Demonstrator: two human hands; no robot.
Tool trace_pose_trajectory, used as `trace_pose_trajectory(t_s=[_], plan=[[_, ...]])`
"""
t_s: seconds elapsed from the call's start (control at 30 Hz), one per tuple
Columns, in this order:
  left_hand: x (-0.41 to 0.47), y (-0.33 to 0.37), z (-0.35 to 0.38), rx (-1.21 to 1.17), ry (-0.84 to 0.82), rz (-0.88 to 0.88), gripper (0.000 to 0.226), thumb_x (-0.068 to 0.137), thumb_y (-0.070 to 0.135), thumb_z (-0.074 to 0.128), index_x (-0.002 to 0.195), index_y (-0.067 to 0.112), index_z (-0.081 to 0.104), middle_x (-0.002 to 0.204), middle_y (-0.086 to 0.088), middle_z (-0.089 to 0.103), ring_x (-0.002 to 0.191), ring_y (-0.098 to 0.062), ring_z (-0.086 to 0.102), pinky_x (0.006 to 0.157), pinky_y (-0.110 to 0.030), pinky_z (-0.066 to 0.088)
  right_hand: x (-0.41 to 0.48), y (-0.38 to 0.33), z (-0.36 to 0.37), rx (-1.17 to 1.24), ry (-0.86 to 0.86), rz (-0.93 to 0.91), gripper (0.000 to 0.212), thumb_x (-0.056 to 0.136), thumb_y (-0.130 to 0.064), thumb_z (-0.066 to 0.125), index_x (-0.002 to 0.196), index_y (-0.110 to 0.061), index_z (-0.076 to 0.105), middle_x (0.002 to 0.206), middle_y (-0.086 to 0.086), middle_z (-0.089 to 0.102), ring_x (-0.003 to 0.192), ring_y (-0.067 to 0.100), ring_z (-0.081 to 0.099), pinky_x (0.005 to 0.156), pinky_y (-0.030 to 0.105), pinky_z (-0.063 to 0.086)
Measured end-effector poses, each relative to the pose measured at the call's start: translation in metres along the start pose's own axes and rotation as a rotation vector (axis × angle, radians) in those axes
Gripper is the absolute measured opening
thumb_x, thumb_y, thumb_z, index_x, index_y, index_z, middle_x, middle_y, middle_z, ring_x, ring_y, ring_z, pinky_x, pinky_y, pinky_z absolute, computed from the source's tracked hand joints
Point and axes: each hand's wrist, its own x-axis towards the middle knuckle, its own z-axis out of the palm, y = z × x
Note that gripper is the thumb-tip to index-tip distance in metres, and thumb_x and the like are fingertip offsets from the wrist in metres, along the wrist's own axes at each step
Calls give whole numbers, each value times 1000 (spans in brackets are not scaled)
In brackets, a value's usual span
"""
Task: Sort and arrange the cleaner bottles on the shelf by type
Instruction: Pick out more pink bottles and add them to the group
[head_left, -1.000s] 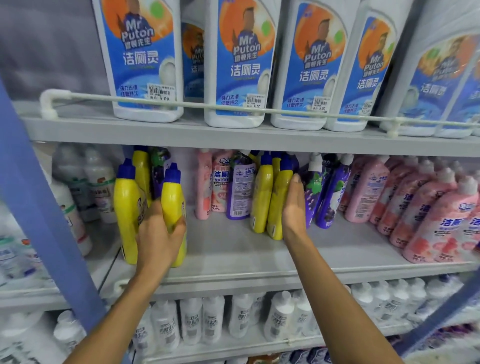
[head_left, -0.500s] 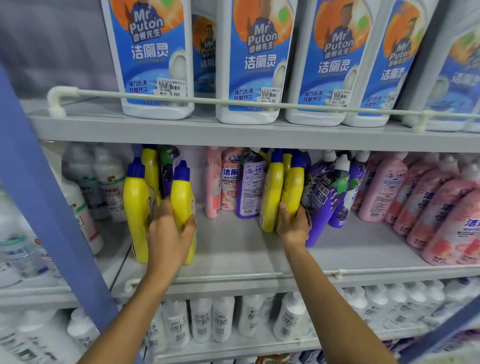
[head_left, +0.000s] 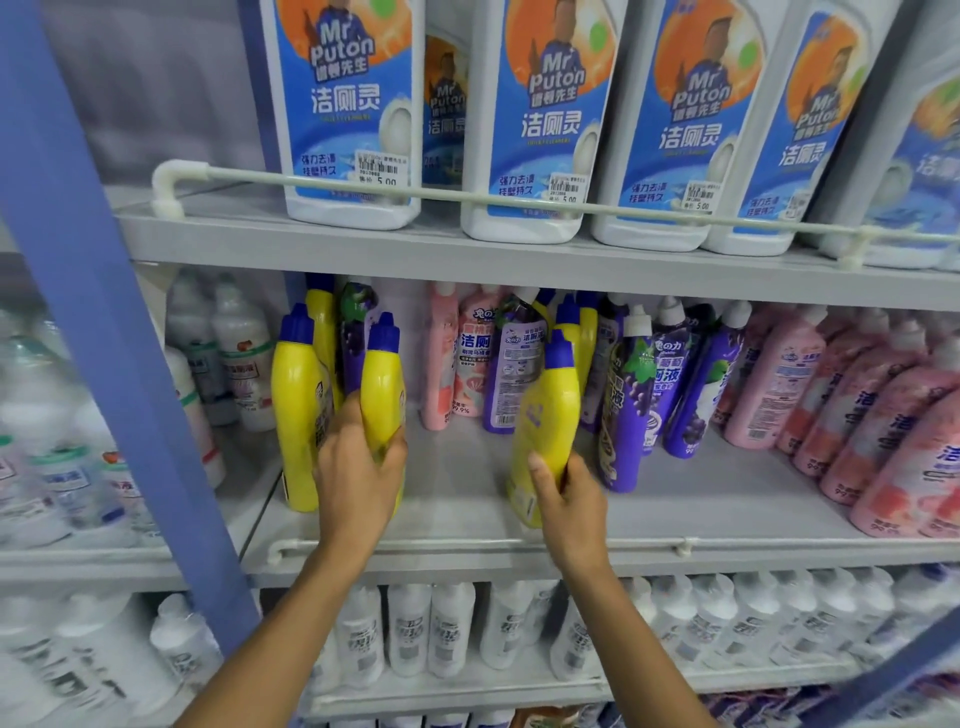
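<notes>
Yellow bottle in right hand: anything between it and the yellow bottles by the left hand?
Nothing visible. The yellow bottle in the right hand has bare shelf across to the yellow group at the left hand; the pink bottle stands farther back.

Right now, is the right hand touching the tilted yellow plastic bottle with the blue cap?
Touching. The head view shows the right hand gripping the bottom of the tilted yellow plastic bottle with the blue cap.
</notes>
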Motion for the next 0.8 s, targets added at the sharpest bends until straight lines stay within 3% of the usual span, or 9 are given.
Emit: trace_pose_trajectory(t_s=[0.1,0.2,0.3,0.47,0.53,0.63,0.7,0.77,0.8], plan=[[-2,-1,-2,8,-3,-20,47,88,19,75,130,9,56,105,-14,71,96,-38,65,80,-38,47,-4,-10,20,27,-106,-50,30,99,-33,67,80,-14,54,61,-5,49,55,1,46,54,16,36],[-5,-4,-7,25,5,-30,47,88,21,76,128,9,57,107,-14,70,100,-38,64,81,-42,48,-4,-16,46,95,-210,-87,24,99,-38,67,98,-14,67,75,-1,64,66,4,54,64,26,46],[-8,-9,-14,6,39,-32,50,85,26,80,128,14,59,109,-8,67,100,-30,62,83,-41,50,-5,-25,72,159,-298,-113,22,98,-39,68,104,-18,71,78,-7,68,70,1,57,67,23,47],[-10,-19,-30,14,246,-84,43,75,24,89,110,18,65,95,-3,61,83,-6,48,74,-22,36,-12,-42,108,206,-429,-134,41,92,-53,66,114,-18,72,88,-11,75,77,-3,64,73,22,52],[-11,-24,-36,26,256,-63,45,75,21,89,113,18,66,96,-3,60,85,-10,52,76,-26,41,-17,-48,119,192,-449,-166,43,91,-55,63,112,-18,70,87,-8,73,73,-1,60,70,21,49],[-9,-30,-39,42,249,-69,52,79,23,87,126,18,65,103,-4,60,93,-17,58,83,-33,48,-28,-55,129,181,-436,-209,27,98,-41,65,112,-19,66,91,-4,72,76,6,62,68,15,45],[-9,-30,-40,65,263,-80,55,81,25,86,130,16,63,109,-7,61,100,-22,59,87,-34,48,-33,-57,131,182,-441,-228,25,98,-41,63,111,-20,64,92,-4,71,77,8,62,69,21,48],[-10,-27,-40,104,273,-81,59,81,28,85,133,14,60,117,-10,60,112,-26,56,92,-33,44,-32,-59,130,187,-450,-227,29,96,-45,64,114,-22,63,97,-8,70,83,3,64,73,25,51],[-9,-27,-40,109,275,-91,63,81,29,84,136,13,57,124,-11,59,120,-27,53,96,-33,42,-29,-61,128,195,-454,-222,35,95,-46,67,121,-23,62,105,-12,68,89,-3,63,78,20,50]])
